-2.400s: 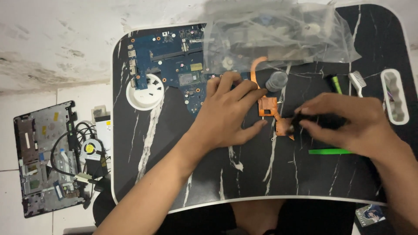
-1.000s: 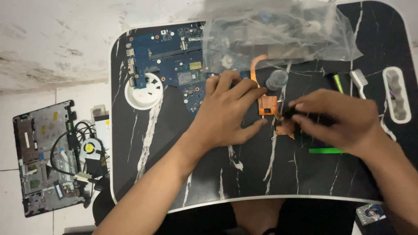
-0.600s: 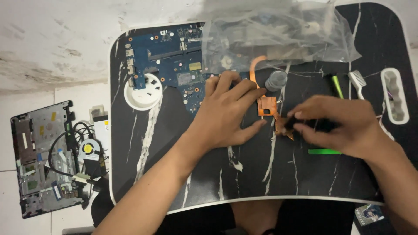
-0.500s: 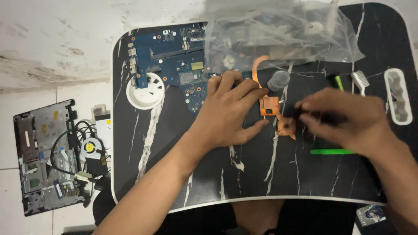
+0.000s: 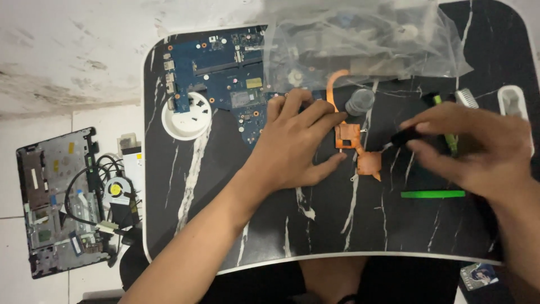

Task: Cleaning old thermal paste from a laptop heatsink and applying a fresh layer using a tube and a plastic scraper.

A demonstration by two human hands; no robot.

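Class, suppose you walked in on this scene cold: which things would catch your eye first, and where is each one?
At the centre of the black marbled table, the left hand presses flat beside a copper heat pipe, while the right hand brings a small dark tool to it. A blue circuit board lies at the table's upper left, and an opened laptop base sits on the floor.

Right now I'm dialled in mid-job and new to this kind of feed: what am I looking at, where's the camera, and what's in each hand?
There is no machine here: a person works bare-handed, filmed by one head-worn camera looking down. The left hand lies flat, pressing a copper heat pipe part onto a black marble-pattern table. The right hand pinches a small dark tool in its fingers, tip near the copper. Around them lie a blue circuit board, a white round dish, a clear plastic bag and a green strip. An opened laptop shell sits on the floor.
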